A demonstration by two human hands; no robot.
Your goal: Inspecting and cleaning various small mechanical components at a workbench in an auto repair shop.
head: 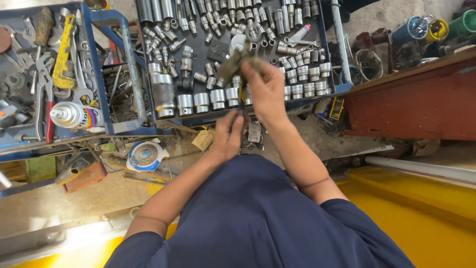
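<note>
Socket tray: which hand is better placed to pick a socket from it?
Probably the right hand: it is raised over the socket tray, close to the front row of sockets, though it pinches a dirty rag. The left hand sits lower, short of the tray, gripping a thin tool.

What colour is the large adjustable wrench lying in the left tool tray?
Yellow adjustable wrench, clearest in the head view.

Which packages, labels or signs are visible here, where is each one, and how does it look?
Spray can: lying in the blue tray at left; white cylinder, red and blue label.
Carton: on the floor below the socket tray; flat, blue and yellow.
Tag: on the floor near the left hand; small, yellowish paper.
</note>
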